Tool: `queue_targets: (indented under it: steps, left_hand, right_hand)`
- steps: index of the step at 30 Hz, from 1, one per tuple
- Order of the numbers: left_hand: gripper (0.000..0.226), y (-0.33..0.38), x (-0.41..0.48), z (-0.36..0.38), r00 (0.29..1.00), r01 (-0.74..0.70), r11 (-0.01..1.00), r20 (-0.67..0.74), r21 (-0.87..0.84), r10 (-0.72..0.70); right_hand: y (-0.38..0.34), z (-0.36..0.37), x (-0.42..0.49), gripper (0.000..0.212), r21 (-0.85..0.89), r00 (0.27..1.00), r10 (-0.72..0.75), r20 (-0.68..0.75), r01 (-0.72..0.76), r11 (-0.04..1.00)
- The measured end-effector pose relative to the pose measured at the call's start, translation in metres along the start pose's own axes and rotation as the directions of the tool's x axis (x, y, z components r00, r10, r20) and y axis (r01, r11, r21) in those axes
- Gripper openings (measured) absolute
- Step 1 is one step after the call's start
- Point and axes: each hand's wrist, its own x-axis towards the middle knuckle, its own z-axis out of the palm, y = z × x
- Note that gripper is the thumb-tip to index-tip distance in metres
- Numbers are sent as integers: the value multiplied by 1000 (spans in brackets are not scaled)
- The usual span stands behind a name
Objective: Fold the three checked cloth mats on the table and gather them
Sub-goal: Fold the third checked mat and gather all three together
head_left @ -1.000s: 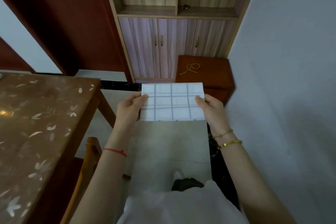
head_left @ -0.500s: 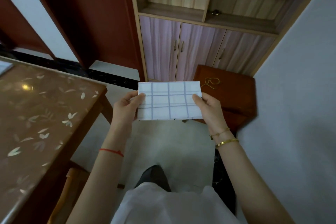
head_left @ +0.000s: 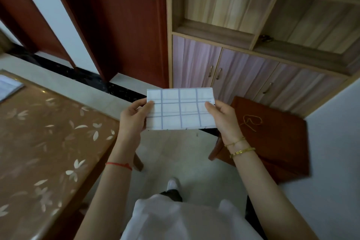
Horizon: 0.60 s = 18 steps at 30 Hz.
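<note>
A folded white mat with a purple check pattern (head_left: 180, 109) is held flat in the air in front of me, above the floor and to the right of the table. My left hand (head_left: 134, 117) pinches its left edge, thumb on top. My right hand (head_left: 222, 117) pinches its right edge the same way. At the far left edge of the view, the corner of another checked cloth mat (head_left: 8, 86) lies on the table. A third mat is not visible.
The brown table (head_left: 48, 142) with a leaf pattern fills the left. A red-brown low stool (head_left: 272, 142) with a loop of string on it stands to the right, by the wall. Ahead are a wooden cupboard (head_left: 233, 72) and a dark red door (head_left: 126, 25).
The view has swung left and up, bringing more of the table and a second mat's corner into sight. Both hands keep the same grip on the folded mat.
</note>
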Motion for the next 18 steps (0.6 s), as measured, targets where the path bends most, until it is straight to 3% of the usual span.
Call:
queue_targets:
  steps: [18]
  left_hand:
    - [15, 53, 201, -26, 979, 12, 999, -203, -46, -22]
  right_hand:
    - [-27, 127, 226, 17, -7, 978, 4, 206, -2, 1000]
